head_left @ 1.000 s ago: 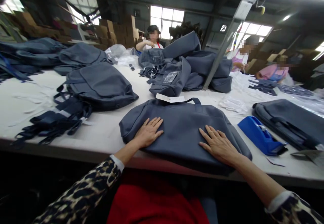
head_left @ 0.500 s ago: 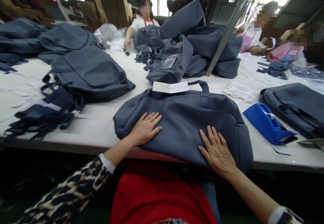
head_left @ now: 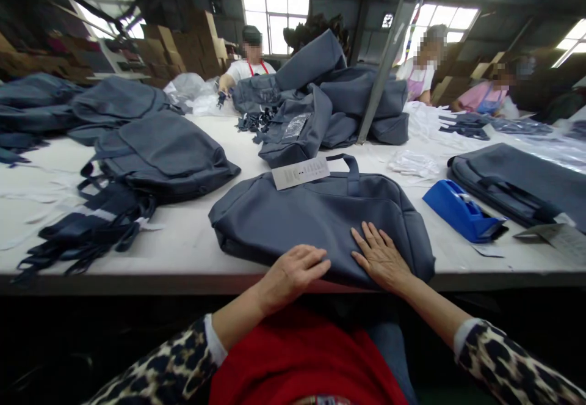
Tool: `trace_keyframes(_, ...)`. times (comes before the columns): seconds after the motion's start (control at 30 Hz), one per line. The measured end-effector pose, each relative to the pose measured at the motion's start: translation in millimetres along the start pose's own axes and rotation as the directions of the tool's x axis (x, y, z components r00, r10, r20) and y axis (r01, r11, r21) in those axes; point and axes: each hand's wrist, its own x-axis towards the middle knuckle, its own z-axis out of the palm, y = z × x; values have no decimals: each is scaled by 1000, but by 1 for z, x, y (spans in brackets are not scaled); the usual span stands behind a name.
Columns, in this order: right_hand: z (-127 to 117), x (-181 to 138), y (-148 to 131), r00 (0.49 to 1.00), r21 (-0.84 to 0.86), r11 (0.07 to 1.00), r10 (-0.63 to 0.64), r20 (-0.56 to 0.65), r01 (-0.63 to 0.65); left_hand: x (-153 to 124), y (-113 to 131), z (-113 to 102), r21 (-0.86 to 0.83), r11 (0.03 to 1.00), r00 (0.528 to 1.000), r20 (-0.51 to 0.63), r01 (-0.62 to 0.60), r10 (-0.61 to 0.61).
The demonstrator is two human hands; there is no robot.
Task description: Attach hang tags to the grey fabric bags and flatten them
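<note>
Grey bag (head_left: pixel 315 222) lying flat at the near edge of the table (head_left: pixel 192 252), directly in front, its near seam right at the edge. Already laid out and mostly smooth, with only soft creases across the top panel; by the look of it flattened, with both hands down at the near hem. Not shown: any wrapping or bagging of it.

Left hand (head_left: pixel 293 273) resting palm down on the bag's near edge, fingers loosely together and slightly curled over the hem. Right hand (head_left: pixel 378 255) flat on the fabric just beside it, fingers spread, pinching nothing. Hands close but apart.

Bag: matte, tightly woven synthetic cloth, slightly padded, a broad rounded rectangle with a stitched seam round the sides. 1 webbing handle (head_left: pixel 350 170) arching at the far side, and a white paper tag (head_left: pixel 300 173), printed, lying on the top near it.

Toward the right edge: blue tape dispenser (head_left: pixel 462 212), hard glossy plastic, wedge-shaped, and beyond it another flat grey bag (head_left: pixel 517 182). Toward the left edge: a bundle of dark webbing straps (head_left: pixel 86 228), limp and tangled, beside a stack of bags (head_left: pixel 160 154). At the middle of the table, a slumped heap of bags (head_left: pixel 329 99) around a slanted metal post (head_left: pixel 384 63). 3 people working at the far side.
</note>
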Motion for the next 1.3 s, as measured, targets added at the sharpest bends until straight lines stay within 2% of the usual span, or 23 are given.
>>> trace_keyframes(0.1, 1, 2, 1, 1000, 26, 1000, 8, 13, -8, -6, 11, 14, 49, 994, 995, 9, -100, 99)
trace_keyframes(0.23, 1, 5, 4, 1000, 55, 998, 16, 24, -18, -12, 3, 32, 140, 986, 996, -3, -92, 93)
trace_keyframes(0.33, -11, 6, 5, 1000, 86, 996, -7, -6, 8, -10, 2, 35, 195, 977, 996, -5, -83, 85)
trace_keyframes(0.43, -36, 0, 1, 985, 138, 985, -79, -155, 101, -5, 4, 28, 215, 973, 996, -9, -80, 84)
trace_keyframes(0.53, -60, -11, -10, 928, 116, 970, -163, -336, 212, 3, 4, 17, 208, 976, 998, -7, -58, 60)
trace_keyframes(0.6, -68, -19, -18, 890, 52, 961, -230, -393, 271, 9, 2, 10, 202, 978, 999, -15, -40, 44)
trace_keyframes(0.7, -68, -26, -26, 870, -12, 957, -270, -412, 291, 15, 0, 1, 208, 977, 997, -42, -48, 58)
trace_keyframes(0.93, -72, -20, -24, 878, -10, 961, -256, -405, 276, 10, 0, -4, 254, 961, 983, -117, -109, 142)
trace_keyframes(1.13, -78, -14, -25, 888, 18, 967, -227, -400, 256, 22, -13, -1, 222, 974, 996, -73, -31, 49)
trace_keyframes(1.3, -71, -19, -34, 851, -32, 968, -235, -471, 250, 40, -17, -16, 123, 991, 998, 12, 59, -61)
